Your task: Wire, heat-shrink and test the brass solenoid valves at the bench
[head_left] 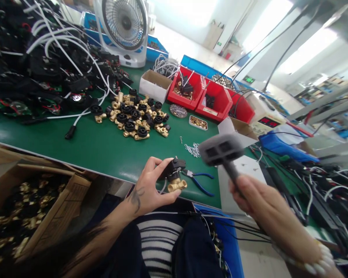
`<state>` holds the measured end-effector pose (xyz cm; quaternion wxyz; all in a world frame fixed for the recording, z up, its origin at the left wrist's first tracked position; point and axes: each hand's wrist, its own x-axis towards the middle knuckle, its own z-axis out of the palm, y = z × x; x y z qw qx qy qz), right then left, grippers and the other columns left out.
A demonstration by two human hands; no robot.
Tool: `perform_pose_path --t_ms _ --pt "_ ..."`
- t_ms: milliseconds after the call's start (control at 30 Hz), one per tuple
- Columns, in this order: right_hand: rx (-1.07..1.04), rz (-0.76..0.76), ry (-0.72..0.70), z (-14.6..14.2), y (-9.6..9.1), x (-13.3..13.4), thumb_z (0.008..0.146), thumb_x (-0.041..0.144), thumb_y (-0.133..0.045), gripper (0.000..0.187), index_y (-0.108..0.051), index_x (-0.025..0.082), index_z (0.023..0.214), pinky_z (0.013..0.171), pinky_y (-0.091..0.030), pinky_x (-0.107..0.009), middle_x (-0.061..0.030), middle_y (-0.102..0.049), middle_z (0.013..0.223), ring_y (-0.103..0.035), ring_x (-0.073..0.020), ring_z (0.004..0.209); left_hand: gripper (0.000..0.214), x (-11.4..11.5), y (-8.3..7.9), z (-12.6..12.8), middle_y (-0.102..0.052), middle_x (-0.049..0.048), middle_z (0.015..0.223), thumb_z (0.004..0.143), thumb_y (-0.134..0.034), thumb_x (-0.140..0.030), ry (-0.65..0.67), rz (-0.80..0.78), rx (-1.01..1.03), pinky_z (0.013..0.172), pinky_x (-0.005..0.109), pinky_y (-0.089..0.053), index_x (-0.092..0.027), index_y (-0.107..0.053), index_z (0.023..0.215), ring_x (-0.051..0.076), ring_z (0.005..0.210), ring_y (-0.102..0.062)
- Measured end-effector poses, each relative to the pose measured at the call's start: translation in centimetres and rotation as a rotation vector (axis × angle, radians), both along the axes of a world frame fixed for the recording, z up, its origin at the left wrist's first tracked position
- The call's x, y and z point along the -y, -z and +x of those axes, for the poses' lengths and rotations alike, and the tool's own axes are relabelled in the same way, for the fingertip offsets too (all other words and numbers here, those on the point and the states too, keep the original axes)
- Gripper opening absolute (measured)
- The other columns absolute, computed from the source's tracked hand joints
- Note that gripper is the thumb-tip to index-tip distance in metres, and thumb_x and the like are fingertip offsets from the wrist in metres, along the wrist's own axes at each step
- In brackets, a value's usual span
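Bench mat (104, 148), green and smooth, runs wide under everything. Upper left of it, a tangle of black housings and white cables (46, 58); behind that, a white desk fan (124, 27). Red bins (203, 94) sit further right, some with small hardware inside. Cardboard box (31, 208) at lower left, below the bench edge, holds more brass pieces (blurred).

Mid-bench: a heap of brass fittings (135, 117) with black round caps, well apart from both hands.

Left hand (150, 189) pinches a valve assembly (175, 175) at the near bench edge, thumb and fingertips closed around it. Black plastic body on top, shiny brass tee below, long axis roughly upright. Blue-handled pliers (200, 181) lie just beside it to the right, and loose wire clips (193, 150) lie beyond.

Right hand (258, 200) is wrapped around the black stem of a grey tool (223, 148), a blocky head with two square recesses, motion-blurred. Its head hangs above and to the right of the valve, near but not touching. The left hand is the nearer to the valve, already holding it.
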<state>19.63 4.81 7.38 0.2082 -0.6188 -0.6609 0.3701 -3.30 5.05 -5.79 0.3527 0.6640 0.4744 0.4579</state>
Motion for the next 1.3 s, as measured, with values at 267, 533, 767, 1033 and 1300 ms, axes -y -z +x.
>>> perform_pose_path --t_ms 267,533,767,1033,1300 --pt "0.057 -0.059 -0.078 -0.2 1.1 0.3 0.088 0.071 -0.050 0.056 -0.048 0.021 0.063 0.040 -0.025 -0.023 0.0036 -0.040 0.052 -0.034 -0.0100 0.045 0.069 0.1 -0.1 0.0 -0.047 0.0051 0.108 0.073 -0.073 -0.034 0.007 0.009 -0.009 0.086 0.037 -0.057 -0.022 -0.048 0.136 0.020 0.099 -0.054" --pt "-0.306 0.210 0.187 -0.1 0.0 0.1 0.096 0.066 -0.038 0.049 -0.051 0.024 0.074 0.038 -0.020 -0.025 0.0067 -0.030 0.046 -0.026 -0.0096 0.039 0.068 0.2 -0.4 0.2 -0.048 0.0047 0.107 0.071 -0.073 -0.033 -0.026 0.029 -0.010 0.086 0.037 -0.056 -0.022 -0.050 0.134 0.020 0.098 -0.054" --pt "-0.030 -0.025 -0.029 -0.2 0.6 -0.2 0.091 0.068 -0.046 0.052 -0.047 0.022 0.066 0.038 -0.021 -0.024 0.0048 -0.036 0.051 -0.030 -0.0101 0.044 0.068 0.2 -0.4 0.2 -0.048 0.0045 0.105 0.071 -0.072 -0.034 -0.026 0.026 -0.013 0.086 0.038 -0.055 -0.022 -0.050 0.134 0.020 0.097 -0.054" --pt "0.022 -0.145 -0.095 -0.4 1.0 0.1 0.087 0.072 -0.051 0.057 -0.046 0.021 0.059 0.040 -0.025 -0.025 0.0029 -0.041 0.052 -0.035 -0.0106 0.045 0.068 0.3 -0.5 0.2 -0.047 0.0043 0.104 0.070 -0.073 -0.034 -0.023 0.029 -0.011 0.084 0.037 -0.055 -0.022 -0.050 0.133 0.020 0.095 -0.053" --pt "-0.151 0.027 0.078 0.1 0.7 0.2 0.094 0.067 -0.041 0.050 -0.049 0.024 0.069 0.039 -0.023 -0.025 0.0050 -0.035 0.049 -0.030 -0.0109 0.042 0.069 0.2 -0.6 0.4 -0.048 0.0050 0.103 0.070 -0.074 -0.034 -0.008 0.053 -0.047 0.086 0.037 -0.053 -0.018 -0.051 0.134 0.020 0.093 -0.053"
